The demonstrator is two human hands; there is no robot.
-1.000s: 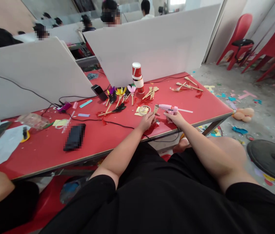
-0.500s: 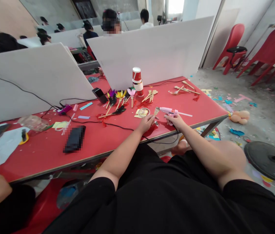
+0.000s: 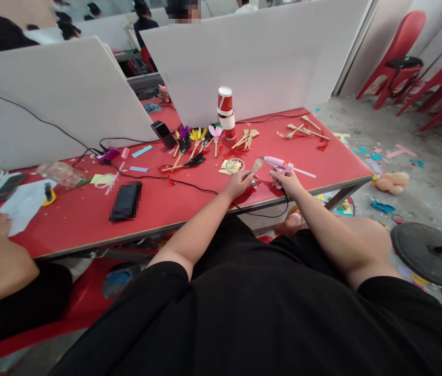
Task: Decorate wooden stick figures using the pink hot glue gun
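My left hand (image 3: pixel 241 184) pinches a small wooden stick with a flared, pale, paddle-like head (image 3: pixel 257 165), held upright above the table's front edge. Closed round the grip of a pink hot glue gun (image 3: pixel 278 163) is my right hand (image 3: pixel 288 181). The gun's nozzle points left, a little to the right of the flared head. A translucent glue stick (image 3: pixel 305 173) juts from its rear. Beside my left hand, a roll of tape (image 3: pixel 235 165) lies on yellow paper. Similar wooden sticks (image 3: pixel 250 138) with red tassels lie behind.
Flower-topped sticks (image 3: pixel 197 137), stacked paper cups (image 3: pixel 227 112) and more sticks (image 3: pixel 309 130) are on the red table (image 3: pixel 189 209). A black pouch (image 3: pixel 126 201) lies left. White boards (image 3: pixel 252 68) stand behind. A co-worker's arm (image 3: pixel 1 245) rests at far left. The gun's cord hangs over the edge.
The view has tipped downward, so the table sits higher in it. The glue gun's nozzle has moved slightly away from the flared head, which it was close against. Both hands keep their holds.
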